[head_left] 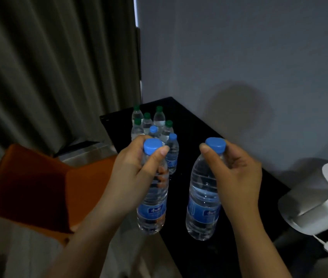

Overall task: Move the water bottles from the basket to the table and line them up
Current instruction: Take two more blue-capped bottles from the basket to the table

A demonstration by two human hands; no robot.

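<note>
— Where are the bottles, taking the black table (pixel 199 125) as the mark?

— Two are in hand over its near end. The left bottle (pixel 152 209) is upright at the table's left edge, and the right bottle (pixel 203 207) is upright over the dark top itself. I cannot tell whether either base touches the surface.

— And the grip?

— The left hand (pixel 133 163) has its fingers curled round the neck, with the thumb laid across just under the blue cap. The right hand (pixel 237 171) pinches its neck the same way, thumb in front and fingers curled behind.

— Any writing?

— Each has a blue label low on the body with white characters, too blurred to read.

— What else is on the table?

— At its far end is a tight cluster: green-capped bottles (pixel 159 119) at the back and two blue-capped bottles (pixel 172 155) in front of them, all upright.

— Around the table?

— Off its left side are an orange thing (pixel 38 187) and a pleated curtain (pixel 48 67). Past its right edge is a white appliance (pixel 319 197) with a white cord.
</note>
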